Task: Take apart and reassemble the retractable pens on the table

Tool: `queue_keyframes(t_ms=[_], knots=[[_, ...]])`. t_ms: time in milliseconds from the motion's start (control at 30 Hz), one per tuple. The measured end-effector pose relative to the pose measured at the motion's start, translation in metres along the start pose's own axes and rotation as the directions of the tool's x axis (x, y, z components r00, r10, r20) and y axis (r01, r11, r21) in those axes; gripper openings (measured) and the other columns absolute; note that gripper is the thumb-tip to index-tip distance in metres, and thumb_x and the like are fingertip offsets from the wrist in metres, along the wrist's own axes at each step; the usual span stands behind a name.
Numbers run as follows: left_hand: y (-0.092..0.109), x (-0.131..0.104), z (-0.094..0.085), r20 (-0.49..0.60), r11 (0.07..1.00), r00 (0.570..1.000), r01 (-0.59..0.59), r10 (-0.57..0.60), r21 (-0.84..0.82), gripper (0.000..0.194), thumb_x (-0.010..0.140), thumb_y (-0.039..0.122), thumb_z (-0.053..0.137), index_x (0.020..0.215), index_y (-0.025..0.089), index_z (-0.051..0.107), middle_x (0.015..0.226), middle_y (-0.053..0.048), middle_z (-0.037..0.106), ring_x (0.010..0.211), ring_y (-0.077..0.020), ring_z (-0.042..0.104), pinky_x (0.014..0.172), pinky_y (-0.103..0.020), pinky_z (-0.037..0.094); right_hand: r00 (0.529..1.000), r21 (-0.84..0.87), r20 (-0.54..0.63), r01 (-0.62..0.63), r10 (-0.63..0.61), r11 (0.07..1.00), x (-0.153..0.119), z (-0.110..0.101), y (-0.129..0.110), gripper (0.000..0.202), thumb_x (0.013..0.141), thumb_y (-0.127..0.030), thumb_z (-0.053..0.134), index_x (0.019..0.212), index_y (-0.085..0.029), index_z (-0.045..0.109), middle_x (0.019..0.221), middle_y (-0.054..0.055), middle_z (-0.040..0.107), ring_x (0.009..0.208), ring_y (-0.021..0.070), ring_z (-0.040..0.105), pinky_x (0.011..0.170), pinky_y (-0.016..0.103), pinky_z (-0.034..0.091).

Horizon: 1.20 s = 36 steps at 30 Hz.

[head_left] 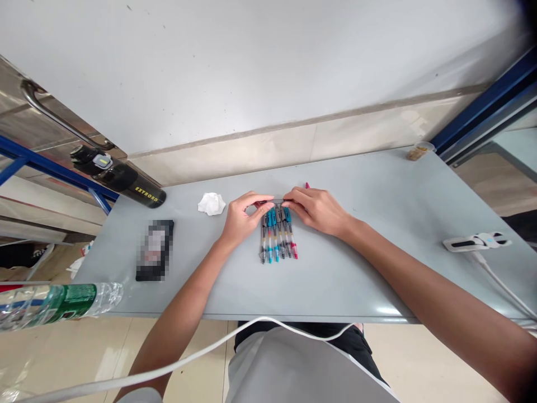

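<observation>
A row of several pens lies side by side on the grey table, tips toward me, with blue, dark and red parts. Above their far ends, my left hand pinches one end of a thin dark pen held crosswise. On its other end, the fingers of my right hand are closed too. The pen's ends are covered by my fingers. From behind the right hand pokes a pink tip; the rest of that item is hidden.
Crumpled white tissue and a blurred-out dark rectangular item lie to the left. A black bottle stands at the back left, a plastic bottle at the near left. To the right are a white device with cable and a small cup.
</observation>
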<state>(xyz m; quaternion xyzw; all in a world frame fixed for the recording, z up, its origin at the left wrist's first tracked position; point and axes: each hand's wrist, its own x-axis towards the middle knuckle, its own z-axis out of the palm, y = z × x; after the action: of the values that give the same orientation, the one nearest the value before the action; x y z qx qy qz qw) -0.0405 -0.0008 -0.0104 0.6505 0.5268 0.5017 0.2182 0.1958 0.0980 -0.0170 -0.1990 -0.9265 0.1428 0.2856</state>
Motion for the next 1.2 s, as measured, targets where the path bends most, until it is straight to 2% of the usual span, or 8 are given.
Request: queue_keyframes(t_ms=[167,333,467,600,700,800,1033,1200], knots=[[-0.0019,-0.0011,0.0004,0.038,0.999,0.998,0.046,-0.046,-0.014,0.026,0.102,0.047,0.078,0.115,0.026,0.088,0.1,-0.007,0.082,0.091,-0.0211,0.074,0.085,-0.036,0.059,0.999,-0.004,-0.033,0.004,-0.004,1.0,-0.0007,0.0,0.0011,0.028,0.118,-0.039,0.042,0.112,-0.023,0.064,0.102,0.008,0.075,0.07,0.019,0.057,0.068,0.033,0.041],[-0.0007,-0.0008,-0.001,0.033,1.0,0.999,0.007,-0.008,0.009,0.024,0.105,0.044,0.074,0.115,0.027,0.088,0.096,-0.006,0.081,0.089,-0.0211,0.073,0.084,-0.037,0.057,1.0,0.003,0.003,0.019,-0.019,1.0,-0.0009,0.001,0.0022,0.034,0.12,-0.043,0.041,0.116,-0.022,0.068,0.093,0.006,0.076,0.073,0.0201,0.062,0.068,0.034,0.038],[-0.0003,-0.0002,-0.0012,0.032,0.999,0.999,-0.03,0.029,0.026,0.021,0.105,0.041,0.074,0.116,0.028,0.088,0.101,-0.006,0.08,0.093,-0.021,0.073,0.085,-0.036,0.057,0.998,0.017,0.052,0.017,-0.018,1.0,-0.0003,0.0005,0.0018,0.043,0.121,-0.044,0.035,0.11,-0.021,0.07,0.086,0.006,0.075,0.07,0.0199,0.061,0.067,0.034,0.036],[-0.0009,0.0004,-0.0005,0.025,0.998,0.998,-0.061,0.06,0.014,0.021,0.104,0.041,0.077,0.115,0.028,0.088,0.103,-0.007,0.08,0.093,-0.0206,0.073,0.087,-0.036,0.059,1.0,0.011,0.014,0.01,-0.01,1.0,-0.0008,0.001,0.0011,0.038,0.12,-0.044,0.038,0.114,-0.021,0.069,0.09,0.006,0.077,0.07,0.0195,0.061,0.066,0.034,0.037],[-0.0018,-0.0002,0.0,0.014,1.0,1.0,-0.018,0.018,-0.007,0.026,0.099,0.043,0.082,0.118,0.026,0.087,0.106,-0.007,0.081,0.093,-0.02,0.073,0.089,-0.035,0.06,1.0,-0.002,-0.026,0.009,-0.009,1.0,-0.0014,0.0019,0.0015,0.033,0.119,-0.042,0.042,0.116,-0.021,0.068,0.093,0.006,0.077,0.07,0.0189,0.061,0.065,0.033,0.039],[-0.0026,-0.0011,-0.0003,0.04,0.999,0.998,0.039,-0.039,-0.008,0.026,0.102,0.044,0.079,0.118,0.025,0.087,0.101,-0.006,0.081,0.091,-0.0199,0.074,0.086,-0.034,0.058,0.999,-0.007,-0.044,0.02,-0.02,1.0,-0.001,0.0023,0.0024,0.031,0.119,-0.042,0.045,0.115,-0.021,0.068,0.093,0.006,0.077,0.069,0.0183,0.059,0.065,0.033,0.039],[-0.0007,0.0,-0.0011,0.034,0.996,0.997,-0.072,0.07,0.05,0.024,0.105,0.042,0.074,0.116,0.026,0.088,0.099,-0.006,0.08,0.09,-0.0197,0.072,0.083,-0.034,0.056,0.999,0.004,0.016,0.035,-0.035,0.999,-0.0008,0.0026,0.0023,0.037,0.12,-0.042,0.041,0.114,-0.021,0.071,0.087,0.004,0.077,0.068,0.0188,0.061,0.065,0.034,0.036],[-0.0003,-0.0007,0.0005,0.039,0.999,0.999,0.036,-0.036,-0.005,0.03,0.102,0.048,0.078,0.118,0.024,0.087,0.102,-0.007,0.082,0.092,-0.0207,0.075,0.087,-0.034,0.06,0.998,-0.014,-0.055,0.025,-0.026,1.0,-0.0023,0.0042,0.004,0.031,0.119,-0.042,0.047,0.113,-0.021,0.069,0.09,0.005,0.077,0.067,0.0183,0.059,0.063,0.032,0.037]])
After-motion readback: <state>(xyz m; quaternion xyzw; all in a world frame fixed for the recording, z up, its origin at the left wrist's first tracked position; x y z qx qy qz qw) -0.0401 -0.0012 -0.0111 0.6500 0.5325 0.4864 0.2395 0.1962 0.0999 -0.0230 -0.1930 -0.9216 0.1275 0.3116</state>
